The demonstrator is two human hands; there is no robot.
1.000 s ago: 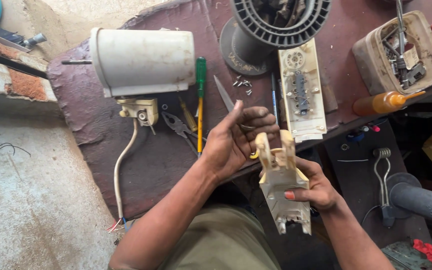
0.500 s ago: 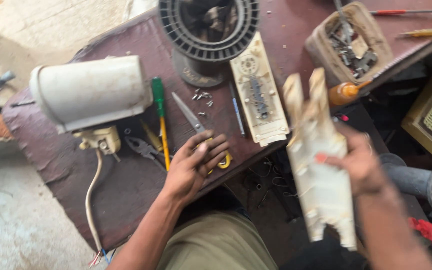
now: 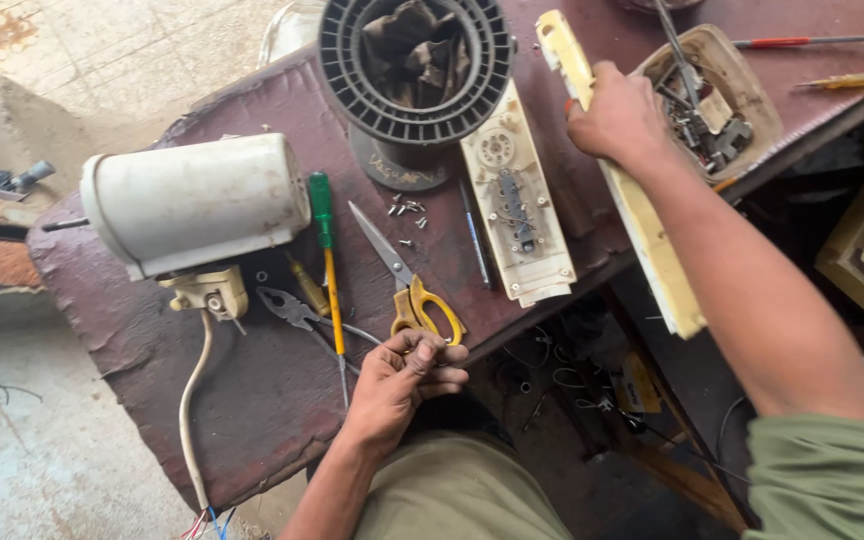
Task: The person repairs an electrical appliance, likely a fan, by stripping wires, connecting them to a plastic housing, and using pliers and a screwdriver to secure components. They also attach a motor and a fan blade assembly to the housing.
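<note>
My right hand grips a long cream plastic housing piece and holds it out over the right side of the dark red workbench. Near the bench's front edge my left hand rests with its fingers curled, touching the yellow handles of a pair of scissors. Whether it grips them is unclear. A cream switch panel with exposed parts lies flat between the two hands.
A white motor casing with a cord lies at left. A black ribbed spool stands at the back. A green-handled screwdriver, pliers, loose screws, a cream tub of parts and red and yellow screwdrivers are around.
My right hand has carried the cream housing from in front of my lap up and to the right over the bench. My left hand let go of it and dropped onto the scissors' handles.
</note>
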